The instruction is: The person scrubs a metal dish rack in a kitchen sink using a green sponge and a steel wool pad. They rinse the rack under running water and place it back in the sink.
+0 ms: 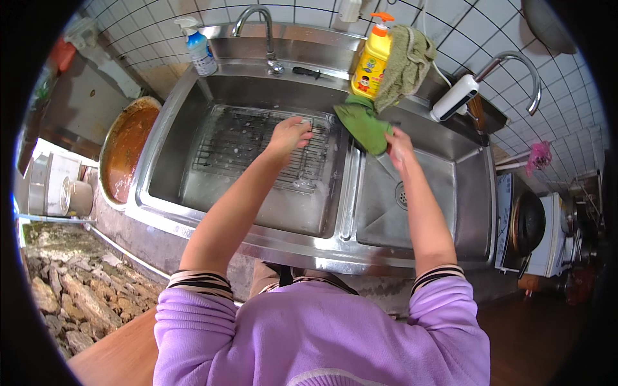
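My left hand [291, 137] is above the left basin [289, 214] of a stainless steel double sink, its fingers curled. Whether something small lies between those fingertips is unclear. Below it a metal wire rack [231, 144] lies flat in the basin, with soap suds and water on it. My right hand [400, 146] pinches the lower right edge of a green cloth [364, 126], which lies over the back end of the divider [348, 193] between the basins. The right basin [429, 193], with its round drain strainer [401, 195], is under my right forearm.
Behind the sink stand a blue-white spray bottle [200, 53], a chrome faucet [269, 43], a black-handled knife [306, 72], a yellow pump bottle [369, 62], a draped olive towel [408, 60] and a white electric faucet [456, 96]. A basin of reddish-brown liquid [128, 149] is at left, a dark pan [528, 224] at right.
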`<state>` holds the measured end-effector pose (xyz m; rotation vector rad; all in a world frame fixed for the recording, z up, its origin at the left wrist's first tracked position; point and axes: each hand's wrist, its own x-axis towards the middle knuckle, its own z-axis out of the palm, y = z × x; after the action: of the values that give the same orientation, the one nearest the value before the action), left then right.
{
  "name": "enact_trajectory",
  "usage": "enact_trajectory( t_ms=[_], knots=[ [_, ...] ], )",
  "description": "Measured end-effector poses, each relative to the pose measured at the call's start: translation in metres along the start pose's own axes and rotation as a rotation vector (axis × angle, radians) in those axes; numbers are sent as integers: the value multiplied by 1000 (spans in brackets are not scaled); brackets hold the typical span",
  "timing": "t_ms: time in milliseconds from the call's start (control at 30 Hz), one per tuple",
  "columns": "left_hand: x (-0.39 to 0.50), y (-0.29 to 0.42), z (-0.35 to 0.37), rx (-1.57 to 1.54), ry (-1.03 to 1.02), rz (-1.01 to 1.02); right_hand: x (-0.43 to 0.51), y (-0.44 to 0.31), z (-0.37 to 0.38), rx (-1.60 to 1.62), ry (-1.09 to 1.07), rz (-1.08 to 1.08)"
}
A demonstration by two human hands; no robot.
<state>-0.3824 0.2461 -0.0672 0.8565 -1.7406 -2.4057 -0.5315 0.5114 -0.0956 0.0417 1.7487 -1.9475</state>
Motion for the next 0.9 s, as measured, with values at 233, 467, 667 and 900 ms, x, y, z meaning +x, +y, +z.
enact_trajectory(
  t_ms=[233,467,667,900],
  knots=[
    [-13,-22,-169,670,294,39,28,14,-26,-355,212,-171],
    [-17,-38,-275,1193,116,89,-21,-27,73,-870,246,-634],
    [22,-67,-273,1687,-240,116,19,83,157,-1305,-56,-115],
    [20,-81,-288,1832,-603,61,42,169,176,-1477,116,172]
  ],
)
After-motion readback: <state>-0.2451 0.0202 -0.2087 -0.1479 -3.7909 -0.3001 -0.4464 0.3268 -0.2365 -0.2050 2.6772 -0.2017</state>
